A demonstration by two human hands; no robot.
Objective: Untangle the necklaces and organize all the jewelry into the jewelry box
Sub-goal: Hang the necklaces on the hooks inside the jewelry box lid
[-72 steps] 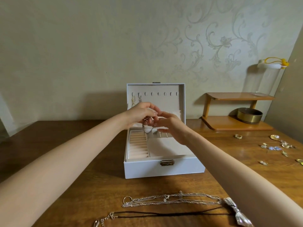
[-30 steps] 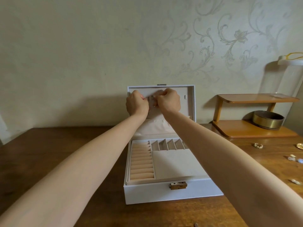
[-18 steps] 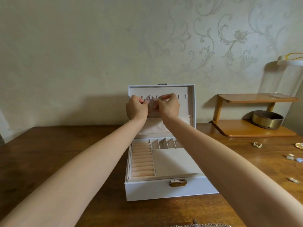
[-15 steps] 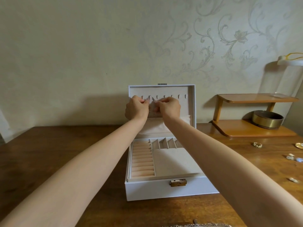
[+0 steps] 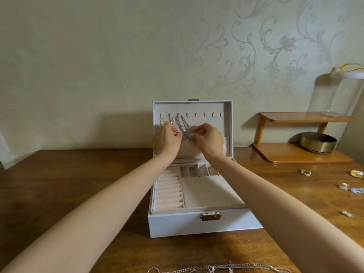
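While the silver chain (image 5: pixel 184 126) hangs by its upper end from one of the hooks (image 5: pixel 204 114) in the raised lid (image 5: pixel 208 106) of the jewelry box (image 5: pixel 197 225), both hands work at its lower end in front of the lid. The left hand (image 5: pixel 166 139) pinches a small dark piece, perhaps the clasp, between thumb and fingertip, and the right hand (image 5: pixel 209 139) pinches the links just beside it. The step in hand looks like hanging this necklace and tidying its loose end; next the chain probably has to be let down straight or tucked into the fabric pocket (image 5: pixel 189 149) below the hooks, gently, so that it does not slip off. Two smaller pieces (image 5: pixel 162 121) already hang on the hooks to the left, close enough to snag. Below, the ring rolls (image 5: pixel 169 192) and the flat compartment (image 5: pixel 208 192) look unfilled. Much seems left to do: tangled necklaces (image 5: pixel 226 268) lie on the wooden table (image 5: pixel 59 184) at the near edge, and a ring (image 5: pixel 305 172) with other loose pieces (image 5: pixel 352 189) sits well apart to the right. A wooden shelf (image 5: pixel 301 155) holding a brass bowl (image 5: pixel 318 142) stands against the wall, clear of the work.
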